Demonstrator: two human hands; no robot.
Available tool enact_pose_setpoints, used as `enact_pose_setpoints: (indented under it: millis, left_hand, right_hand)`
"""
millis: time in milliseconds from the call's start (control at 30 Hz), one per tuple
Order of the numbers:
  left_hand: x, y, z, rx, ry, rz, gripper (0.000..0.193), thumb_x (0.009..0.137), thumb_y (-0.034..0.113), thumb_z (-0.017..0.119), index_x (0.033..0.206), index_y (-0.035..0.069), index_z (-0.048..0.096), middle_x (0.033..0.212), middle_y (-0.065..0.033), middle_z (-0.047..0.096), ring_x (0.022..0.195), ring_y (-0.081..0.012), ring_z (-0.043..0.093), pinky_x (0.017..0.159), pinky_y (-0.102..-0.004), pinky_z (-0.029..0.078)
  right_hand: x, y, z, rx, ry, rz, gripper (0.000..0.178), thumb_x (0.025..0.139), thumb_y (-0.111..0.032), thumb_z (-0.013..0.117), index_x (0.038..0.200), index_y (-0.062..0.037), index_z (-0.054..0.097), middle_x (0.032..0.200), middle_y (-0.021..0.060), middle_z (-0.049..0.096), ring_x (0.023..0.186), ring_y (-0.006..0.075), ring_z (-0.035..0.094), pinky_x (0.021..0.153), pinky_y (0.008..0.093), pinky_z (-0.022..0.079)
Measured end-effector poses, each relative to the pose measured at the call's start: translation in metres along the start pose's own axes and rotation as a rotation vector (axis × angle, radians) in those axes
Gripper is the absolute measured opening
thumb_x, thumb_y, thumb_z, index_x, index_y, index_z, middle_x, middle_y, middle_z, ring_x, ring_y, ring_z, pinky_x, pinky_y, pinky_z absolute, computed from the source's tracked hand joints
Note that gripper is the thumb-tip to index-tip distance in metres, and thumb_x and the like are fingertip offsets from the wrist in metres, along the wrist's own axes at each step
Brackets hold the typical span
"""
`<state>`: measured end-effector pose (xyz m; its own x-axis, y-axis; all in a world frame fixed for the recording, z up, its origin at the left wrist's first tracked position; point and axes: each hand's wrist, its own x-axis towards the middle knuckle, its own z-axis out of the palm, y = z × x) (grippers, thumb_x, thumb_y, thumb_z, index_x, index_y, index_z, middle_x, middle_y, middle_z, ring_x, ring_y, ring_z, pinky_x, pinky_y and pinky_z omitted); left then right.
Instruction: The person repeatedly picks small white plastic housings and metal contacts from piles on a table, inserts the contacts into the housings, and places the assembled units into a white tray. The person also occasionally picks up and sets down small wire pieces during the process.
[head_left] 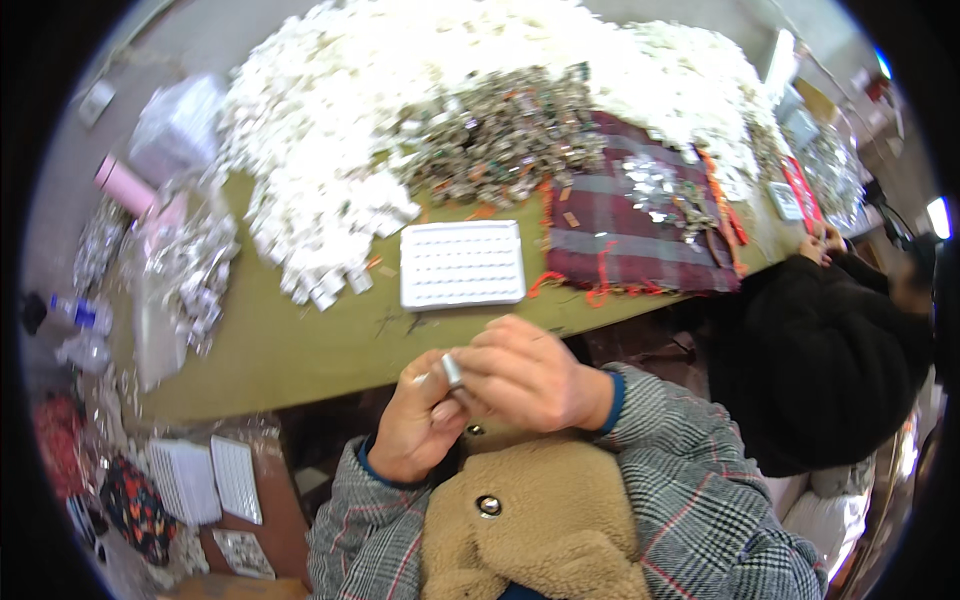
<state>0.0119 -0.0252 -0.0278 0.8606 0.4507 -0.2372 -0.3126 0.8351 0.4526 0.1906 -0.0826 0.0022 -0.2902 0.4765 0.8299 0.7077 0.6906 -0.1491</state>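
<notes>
My left hand [418,412] is closed, with a small silvery metal piece [452,371] pinched upright between thumb and fingers. Bent over it from the right, my right hand [528,374] has its fingertips pressed together at the piece. Whether those fingers grip the same piece or another small part is hidden. Just beyond both hands, on the table's near side, lies a white tray [463,303] with rows of small slots. Behind the tray rises a heap of small metallic pieces [500,140].
A large heap of small white pieces [330,120] spreads over the green table [270,350]. Silvery pieces lie on a plaid cloth [600,240] at right. Plastic bags [195,260] and a pink bottle [125,183] stand left. A person in black [820,350] sits at right.
</notes>
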Motion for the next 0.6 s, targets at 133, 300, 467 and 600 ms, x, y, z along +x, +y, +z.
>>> enact_pose_setpoints:
  millis: [133,300,467,600]
  left_hand:
    - [0.009,-0.004,0.006,-0.183,-0.066,-0.093,0.022,0.099,0.025,0.063,0.101,0.005,0.055,0.093,-0.0061,0.063,0.063,-0.0043,0.051,0.052,-0.016,0.042]
    - [0.023,-0.007,0.007,-0.057,-0.072,-0.076,0.025,0.094,0.022,0.07,0.108,0.006,0.057,0.1,-0.0166,0.066,0.064,-0.0113,0.056,0.051,-0.0197,0.045]
    - [0.037,-0.011,0.01,0.023,-0.046,-0.109,0.026,0.093,0.02,0.071,0.107,0.004,0.058,0.097,-0.0184,0.067,0.066,-0.0131,0.06,0.052,-0.022,0.047]
    - [0.043,-0.012,0.011,0.037,-0.006,-0.106,0.023,0.094,0.019,0.069,0.109,0.003,0.058,0.098,-0.0184,0.067,0.069,-0.0136,0.061,0.053,-0.0222,0.048]
  right_hand:
    - [-0.015,0.0,-0.01,0.023,0.032,0.06,0.019,0.077,-0.006,0.073,0.087,0.0063,0.064,0.096,0.0166,0.067,0.076,0.0279,0.064,0.065,0.0373,0.053]
    - [-0.049,0.032,-0.06,-0.126,0.193,0.437,0.008,0.08,0.002,0.07,0.087,0.0001,0.067,0.088,0.0125,0.068,0.075,0.0258,0.063,0.066,0.0349,0.051]
    - [-0.076,0.091,-0.101,-0.26,0.137,1.005,0.008,0.084,-0.001,0.067,0.091,0.0012,0.069,0.084,0.0147,0.062,0.074,0.0327,0.063,0.067,0.0384,0.05]
    - [-0.08,0.103,-0.097,-0.289,-0.067,1.011,0.011,0.082,-0.007,0.069,0.091,-0.0008,0.072,0.085,0.0141,0.062,0.079,0.0348,0.063,0.071,0.0421,0.051]
